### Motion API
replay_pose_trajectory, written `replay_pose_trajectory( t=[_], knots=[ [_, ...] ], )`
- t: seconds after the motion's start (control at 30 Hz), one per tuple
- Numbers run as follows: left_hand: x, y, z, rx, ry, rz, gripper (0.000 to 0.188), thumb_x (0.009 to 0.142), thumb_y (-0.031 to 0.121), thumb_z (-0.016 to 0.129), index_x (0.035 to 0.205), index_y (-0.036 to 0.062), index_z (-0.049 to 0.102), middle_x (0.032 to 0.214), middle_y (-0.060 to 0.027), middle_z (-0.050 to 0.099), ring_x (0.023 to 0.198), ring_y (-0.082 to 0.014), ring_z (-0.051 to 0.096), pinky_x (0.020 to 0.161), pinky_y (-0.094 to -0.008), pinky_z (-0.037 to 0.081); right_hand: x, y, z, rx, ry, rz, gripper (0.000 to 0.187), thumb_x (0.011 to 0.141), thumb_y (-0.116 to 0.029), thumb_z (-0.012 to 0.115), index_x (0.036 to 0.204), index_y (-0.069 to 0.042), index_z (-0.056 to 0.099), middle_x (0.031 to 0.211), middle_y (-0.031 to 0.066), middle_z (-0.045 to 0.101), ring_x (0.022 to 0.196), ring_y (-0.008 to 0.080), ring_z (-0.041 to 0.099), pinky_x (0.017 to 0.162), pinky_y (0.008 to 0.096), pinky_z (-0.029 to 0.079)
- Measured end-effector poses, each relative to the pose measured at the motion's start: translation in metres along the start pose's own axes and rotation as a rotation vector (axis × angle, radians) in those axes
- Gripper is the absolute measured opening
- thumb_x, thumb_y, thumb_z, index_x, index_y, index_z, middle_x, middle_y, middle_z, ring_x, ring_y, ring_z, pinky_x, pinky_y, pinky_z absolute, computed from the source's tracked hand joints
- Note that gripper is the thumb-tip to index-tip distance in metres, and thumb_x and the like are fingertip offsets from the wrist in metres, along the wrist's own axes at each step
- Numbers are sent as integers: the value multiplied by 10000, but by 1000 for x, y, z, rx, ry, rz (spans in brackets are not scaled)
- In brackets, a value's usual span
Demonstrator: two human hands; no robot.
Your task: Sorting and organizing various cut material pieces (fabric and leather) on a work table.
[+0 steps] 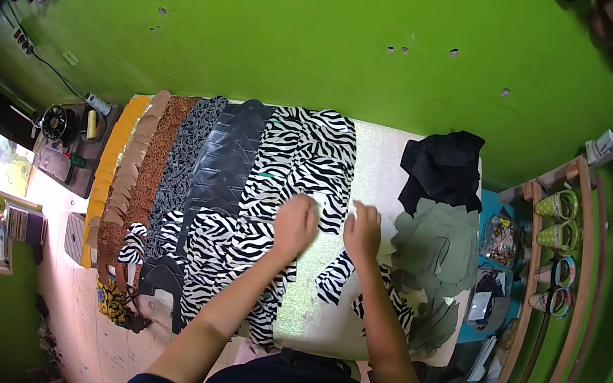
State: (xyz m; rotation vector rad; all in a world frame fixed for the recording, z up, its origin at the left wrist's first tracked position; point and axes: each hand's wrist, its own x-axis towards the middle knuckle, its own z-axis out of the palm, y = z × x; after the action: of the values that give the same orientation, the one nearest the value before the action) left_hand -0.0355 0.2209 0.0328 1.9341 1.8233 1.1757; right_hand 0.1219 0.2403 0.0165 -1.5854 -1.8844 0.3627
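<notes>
Zebra-print cut pieces [325, 136] overlap in rows across the middle of the table. My left hand [296, 225] is over their right edge with its fingers curled in. A small white patch shows beside its fingertips, and what they grip is hidden. Just to the right, my right hand [363, 231] has bent fingers, close to a pale piece [387, 233]; whether it holds that piece is unclear. Below it, between my arms, lies a loose zebra-print piece [334, 278]. More zebra-print pieces [399, 310] are partly covered by my right forearm.
Black [230, 155], patterned grey [187, 150], brown [166, 151], tan [132, 178] and yellow [109, 175] pieces lie in rows at left. Black cloth [443, 166] and grey-green pieces [434, 242] are piled at right. Beyond stands a wooden rack [585, 218] holding shoes [557, 236].
</notes>
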Motion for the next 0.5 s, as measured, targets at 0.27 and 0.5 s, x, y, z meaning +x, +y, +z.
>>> replay_pose_trajectory(
  t=[0.27, 0.5],
  knots=[
    [-73, 37, 17, -23, -403, 157, 192, 760, 133, 583, 922, 32, 562, 873, -119, 546, 788, -287, 550, 696, -366, 452, -96, 26, -49, -210, -39, -96, 274, 701, -88, 577, 974, -87, 597, 921, 97, 500, 926, 279, 463, 820, 402, 357],
    [-91, 40, 21, 68, -471, 196, 294, 731, 172, 631, 988, 45, 565, 908, -123, 543, 837, -290, 541, 739, -365, 449, -109, 32, -51, -280, 4, -198, 218, 717, -104, 574, 933, -116, 604, 868, 63, 505, 896, 241, 472, 801, 387, 350]
  ],
)
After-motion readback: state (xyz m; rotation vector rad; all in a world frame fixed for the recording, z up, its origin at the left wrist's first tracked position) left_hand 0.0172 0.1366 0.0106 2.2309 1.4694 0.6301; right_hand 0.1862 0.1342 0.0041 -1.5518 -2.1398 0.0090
